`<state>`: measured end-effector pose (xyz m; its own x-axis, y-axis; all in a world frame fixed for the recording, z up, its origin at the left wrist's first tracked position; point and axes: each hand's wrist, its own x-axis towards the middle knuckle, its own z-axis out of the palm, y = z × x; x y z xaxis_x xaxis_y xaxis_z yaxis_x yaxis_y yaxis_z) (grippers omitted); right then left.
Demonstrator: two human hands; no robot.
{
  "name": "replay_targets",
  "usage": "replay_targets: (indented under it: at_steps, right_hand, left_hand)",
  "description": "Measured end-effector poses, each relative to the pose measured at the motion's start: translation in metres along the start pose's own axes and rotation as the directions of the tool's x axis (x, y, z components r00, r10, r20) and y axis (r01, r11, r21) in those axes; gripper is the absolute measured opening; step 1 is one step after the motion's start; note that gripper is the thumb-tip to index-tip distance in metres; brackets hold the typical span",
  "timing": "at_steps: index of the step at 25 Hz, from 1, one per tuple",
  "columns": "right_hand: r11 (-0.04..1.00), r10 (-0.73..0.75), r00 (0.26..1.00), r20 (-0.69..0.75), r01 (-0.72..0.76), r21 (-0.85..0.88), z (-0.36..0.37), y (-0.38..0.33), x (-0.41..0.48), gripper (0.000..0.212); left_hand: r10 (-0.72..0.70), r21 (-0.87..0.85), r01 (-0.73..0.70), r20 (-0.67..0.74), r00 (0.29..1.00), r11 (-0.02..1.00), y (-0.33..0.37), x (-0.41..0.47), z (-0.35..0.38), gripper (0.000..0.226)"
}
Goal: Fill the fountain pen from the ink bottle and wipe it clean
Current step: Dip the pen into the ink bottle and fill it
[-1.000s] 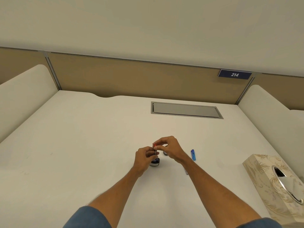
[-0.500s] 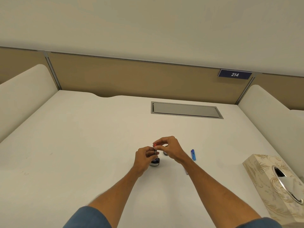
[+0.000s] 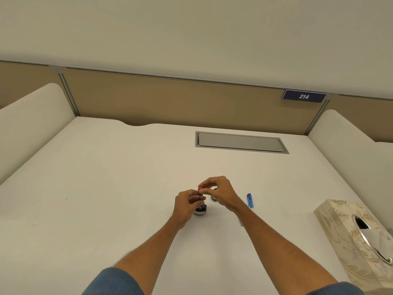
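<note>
A small open ink bottle (image 3: 201,210) stands on the white desk (image 3: 106,188), partly hidden by my left hand (image 3: 187,204). A thin fountain pen part (image 3: 201,195) with a red top stands upright, its lower end in the bottle's mouth. My left hand pinches its lower part just above the bottle. My right hand (image 3: 219,191) pinches the red top end with thumb and forefinger. A dark round bottle cap (image 3: 213,198) lies behind my right hand. A blue pen piece (image 3: 250,200) lies on the desk to the right.
A patterned tissue box (image 3: 357,241) sits at the right front edge. A grey cable hatch (image 3: 240,142) is set into the desk farther back. Padded side dividers (image 3: 32,124) and a tan back panel (image 3: 170,99) enclose the desk. A thin grey object (image 3: 241,222) peeks from beneath my right forearm.
</note>
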<state>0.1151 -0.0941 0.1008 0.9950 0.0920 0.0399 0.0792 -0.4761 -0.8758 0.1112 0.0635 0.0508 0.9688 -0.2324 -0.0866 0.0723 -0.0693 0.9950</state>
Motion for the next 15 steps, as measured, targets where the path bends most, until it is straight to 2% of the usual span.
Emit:
replay_targets:
  at_steps: [15]
  right_hand:
    - [1.000,0.002,1.000,-0.011,-0.002,-0.010,0.0011,0.0014,0.0012,0.010]
  left_hand:
    - [-0.004,-0.009,0.004,0.000,1.000,1.000,-0.0015,0.0002,0.0001,0.024]
